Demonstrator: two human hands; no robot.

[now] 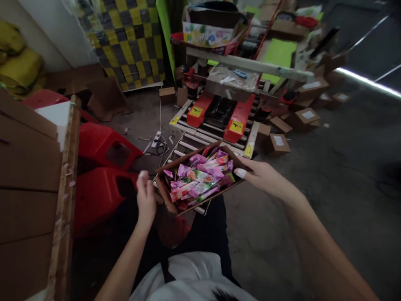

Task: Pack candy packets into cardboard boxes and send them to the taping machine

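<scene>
An open cardboard box point(171, 200) filled with several pink and purple snack packets point(200, 179) is held in front of me above my lap. My left hand point(145, 196) grips the box's near left side, fingers closed on its wall. My right hand point(261, 175) holds the box's right edge, thumb over the rim beside the packets. The box tilts a little, its open top facing me.
Red plastic stools point(103, 167) stand to my left beside stacked cardboard point(28, 175). Ahead, a red pallet jack point(219, 113) sits under a pallet with a worktable point(238, 79). Small sealed cartons point(277, 144) lie scattered on the concrete floor at right. A power strip point(156, 138) lies on the floor.
</scene>
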